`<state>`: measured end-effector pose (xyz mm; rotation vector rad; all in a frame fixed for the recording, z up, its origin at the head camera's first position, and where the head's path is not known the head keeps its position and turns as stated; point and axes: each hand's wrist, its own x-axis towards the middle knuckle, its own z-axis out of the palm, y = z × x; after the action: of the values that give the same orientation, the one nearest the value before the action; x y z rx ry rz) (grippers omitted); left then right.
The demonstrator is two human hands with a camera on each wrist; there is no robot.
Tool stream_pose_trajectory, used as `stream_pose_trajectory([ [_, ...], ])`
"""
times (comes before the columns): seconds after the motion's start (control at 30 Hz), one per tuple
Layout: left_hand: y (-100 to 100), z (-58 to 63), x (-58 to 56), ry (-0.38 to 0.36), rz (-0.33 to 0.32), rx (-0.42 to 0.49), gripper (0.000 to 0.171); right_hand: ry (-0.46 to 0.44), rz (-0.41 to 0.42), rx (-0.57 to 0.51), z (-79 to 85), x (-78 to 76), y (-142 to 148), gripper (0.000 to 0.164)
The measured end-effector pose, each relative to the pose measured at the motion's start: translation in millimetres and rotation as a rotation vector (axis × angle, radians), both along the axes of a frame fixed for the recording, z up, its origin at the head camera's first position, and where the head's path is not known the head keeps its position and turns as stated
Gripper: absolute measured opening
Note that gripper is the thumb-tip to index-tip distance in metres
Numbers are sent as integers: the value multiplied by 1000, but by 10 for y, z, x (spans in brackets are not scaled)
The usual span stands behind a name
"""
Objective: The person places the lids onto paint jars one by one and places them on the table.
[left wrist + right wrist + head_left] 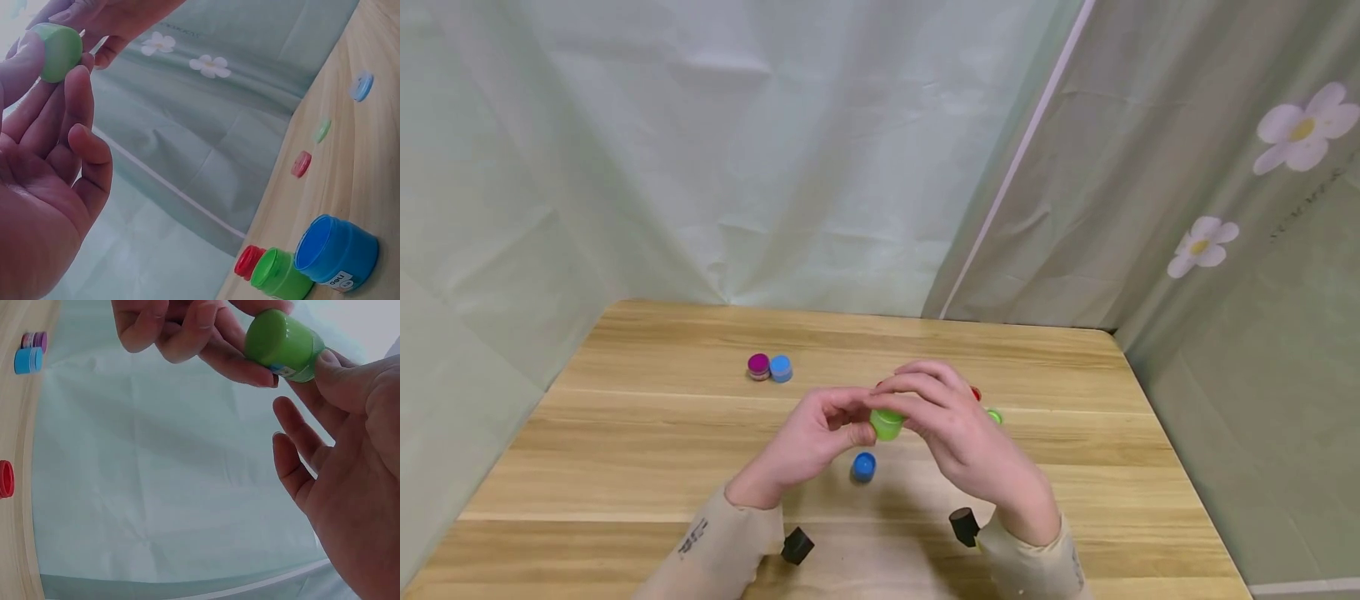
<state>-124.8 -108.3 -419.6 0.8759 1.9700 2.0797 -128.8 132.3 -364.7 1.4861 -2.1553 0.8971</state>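
Between both hands, a small green jar is held up above the table. My left hand grips its lower part between thumb and fingers. The thumb and fingers of my right hand pinch its other end, which looks like the lid. A label shows on the jar's side in the right wrist view. Below the hands stands an open blue jar. Beside it in the left wrist view are another green jar, open, and a red jar; the hands mostly hide these two in the head view.
A red lid, a green lid and a blue lid lie loose on the wooden table. Farther back at left, a purple-topped jar and a light blue jar stand together. Curtains hang behind the table.
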Motion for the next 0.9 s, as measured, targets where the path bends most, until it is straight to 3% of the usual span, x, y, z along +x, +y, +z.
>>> stream_pose_trajectory([
  [0.47, -20, -7, 20, -18, 34, -64, 40, 1, -75, 12, -29, -21, 39, 38],
  [0.9, 10, 1, -3, -18, -11, -55, 45, -20, -120, 48, -14, -16, 52, 36],
])
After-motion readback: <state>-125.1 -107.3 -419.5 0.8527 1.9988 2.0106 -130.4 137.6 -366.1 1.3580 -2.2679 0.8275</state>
